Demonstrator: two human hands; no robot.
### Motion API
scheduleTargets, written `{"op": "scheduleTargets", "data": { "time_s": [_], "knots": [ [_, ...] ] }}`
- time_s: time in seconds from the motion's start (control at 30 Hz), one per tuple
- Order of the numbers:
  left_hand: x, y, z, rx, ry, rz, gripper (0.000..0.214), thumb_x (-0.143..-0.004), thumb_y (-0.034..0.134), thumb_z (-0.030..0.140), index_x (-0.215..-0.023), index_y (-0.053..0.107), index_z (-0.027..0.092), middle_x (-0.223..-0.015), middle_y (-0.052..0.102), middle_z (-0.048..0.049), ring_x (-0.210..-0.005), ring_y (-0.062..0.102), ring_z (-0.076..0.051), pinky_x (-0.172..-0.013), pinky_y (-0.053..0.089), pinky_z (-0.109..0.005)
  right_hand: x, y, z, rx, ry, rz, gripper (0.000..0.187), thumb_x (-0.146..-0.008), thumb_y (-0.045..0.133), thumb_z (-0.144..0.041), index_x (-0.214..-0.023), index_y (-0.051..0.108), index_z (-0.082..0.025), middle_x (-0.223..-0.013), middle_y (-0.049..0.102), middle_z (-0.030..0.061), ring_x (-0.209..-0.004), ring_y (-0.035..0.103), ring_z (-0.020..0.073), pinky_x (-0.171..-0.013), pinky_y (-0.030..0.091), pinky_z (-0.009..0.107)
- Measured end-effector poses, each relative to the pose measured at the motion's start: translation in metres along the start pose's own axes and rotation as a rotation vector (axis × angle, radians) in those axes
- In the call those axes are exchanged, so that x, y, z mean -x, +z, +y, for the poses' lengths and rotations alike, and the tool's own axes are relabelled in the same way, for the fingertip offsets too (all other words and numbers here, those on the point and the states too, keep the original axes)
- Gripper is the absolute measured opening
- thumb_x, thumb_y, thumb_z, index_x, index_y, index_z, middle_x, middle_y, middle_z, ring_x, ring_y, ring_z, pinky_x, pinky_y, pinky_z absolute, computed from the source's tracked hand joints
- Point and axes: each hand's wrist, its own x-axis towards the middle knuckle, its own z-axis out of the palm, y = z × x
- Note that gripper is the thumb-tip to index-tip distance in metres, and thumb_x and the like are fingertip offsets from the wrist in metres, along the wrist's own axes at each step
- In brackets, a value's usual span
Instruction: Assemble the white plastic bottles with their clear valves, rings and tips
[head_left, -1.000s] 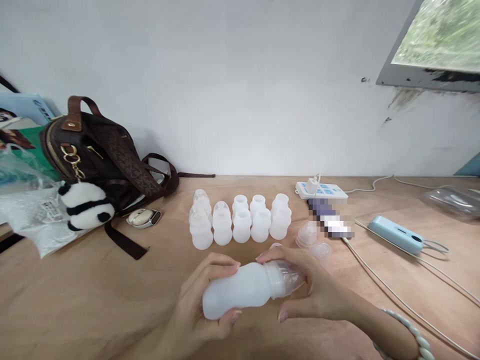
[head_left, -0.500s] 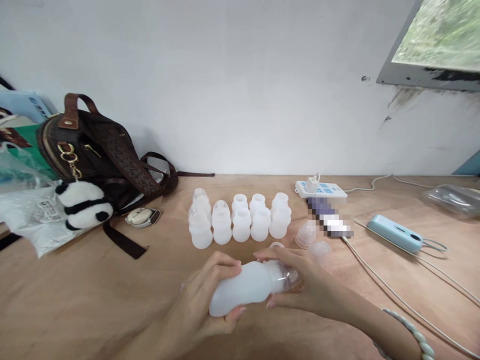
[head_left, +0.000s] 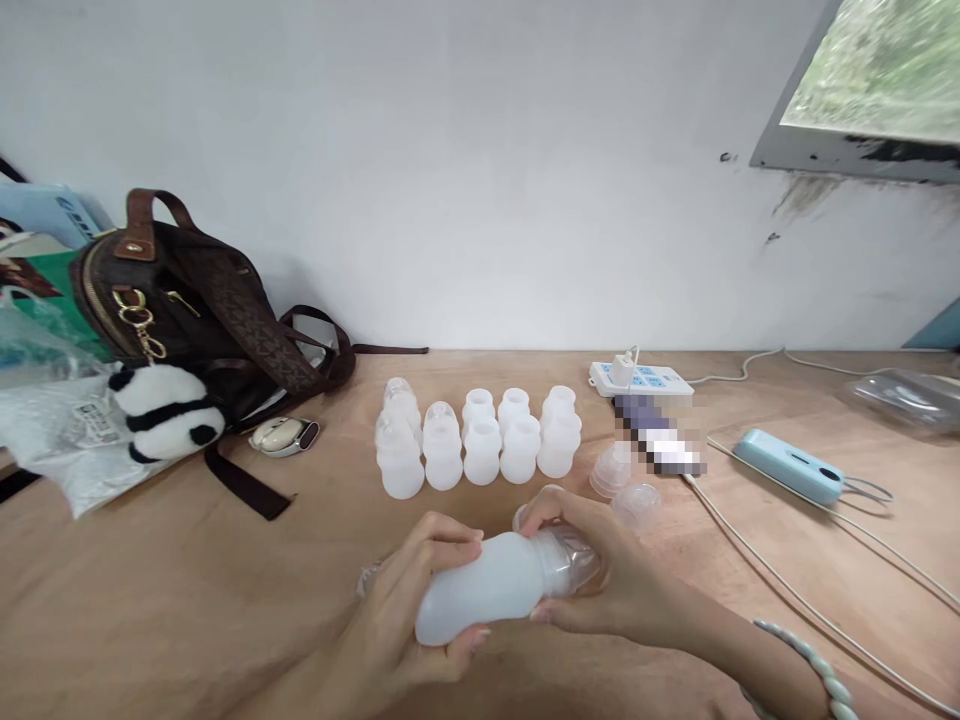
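A frosted white baby bottle lies sideways in the air near the front of the table, its clear domed cap pointing right. My left hand is closed around the bottle's body, thumb below and fingers above. My right hand grips the neck and cap end, partly covering the cap. Just behind, two rows of similar white bottles stand upright; those on the left wear clear caps, the others are uncapped. Loose clear caps lie to the right of the rows.
A brown backpack with a panda toy stands at left, beside a computer mouse. A power strip, a partly blurred phone, a light-blue device and white cables occupy the right. A wall rises behind.
Both hands still hold the bottle and its capped end in nearly the same place. The bottle has dipped slightly, and the right fingers have shifted a little over the neck.
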Motion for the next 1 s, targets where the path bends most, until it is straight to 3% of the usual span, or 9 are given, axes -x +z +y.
{"op": "scheduleTargets", "data": {
  "time_s": [0.27, 0.47, 0.67, 0.8, 1.0],
  "knots": [
    [0.003, -0.002, 0.0, 0.02, 0.027, 0.002, 0.034, -0.1, 0.049, 0.039, -0.128, 0.046, 0.02, -0.11, 0.057, -0.0111, -0.097, 0.063, -0.022, -0.077, 0.057, -0.032, 0.0, -0.003, -0.001, 0.119, -0.085, -0.052, 0.039, -0.078, 0.074, -0.025, -0.108, 0.049, -0.024, -0.102, 0.059, 0.0041, -0.089, 0.05, 0.0211, -0.072, 0.043, 0.032],
    [0.004, -0.001, -0.002, 0.07, -0.009, -0.026, 0.036, -0.098, 0.052, 0.037, -0.13, 0.044, 0.021, -0.113, 0.056, -0.0112, -0.102, 0.061, -0.024, -0.079, 0.056, -0.033, 0.003, -0.004, -0.001, 0.186, -0.067, -0.066, 0.038, -0.08, 0.071, -0.019, -0.11, 0.048, -0.026, -0.106, 0.058, 0.0036, -0.093, 0.052, 0.021, -0.071, 0.044, 0.03],
    [-0.015, -0.019, -0.004, -0.096, 0.024, -0.167, 0.042, -0.092, 0.065, 0.041, -0.126, 0.048, 0.022, -0.114, 0.065, -0.0096, -0.1, 0.06, -0.026, -0.084, 0.053, -0.04, 0.006, -0.006, 0.006, 0.216, -0.139, 0.11, 0.041, -0.078, 0.08, -0.029, -0.108, 0.052, -0.026, -0.103, 0.063, 0.0041, -0.092, 0.061, 0.0222, -0.076, 0.05, 0.034],
    [-0.025, -0.026, -0.01, -0.229, 0.0, -0.241, 0.044, -0.093, 0.067, 0.036, -0.13, 0.049, 0.022, -0.117, 0.068, -0.0086, -0.102, 0.062, -0.025, -0.088, 0.053, -0.038, 0.007, -0.003, 0.009, 0.121, -0.209, 0.213, 0.049, -0.08, 0.082, -0.037, -0.118, 0.051, -0.031, -0.114, 0.067, 0.0045, -0.098, 0.065, 0.0226, -0.079, 0.055, 0.035],
    [-0.024, -0.028, -0.021, -0.29, -0.145, -0.093, 0.04, -0.092, 0.064, 0.029, -0.13, 0.05, 0.024, -0.119, 0.068, -0.0082, -0.106, 0.066, -0.025, -0.09, 0.055, -0.038, 0.003, -0.003, 0.003, -0.083, -0.336, 0.311, 0.038, -0.093, 0.068, -0.022, -0.125, 0.05, -0.032, -0.127, 0.059, 0.0063, -0.092, 0.066, 0.0166, -0.076, 0.058, 0.033]
  ]
}}
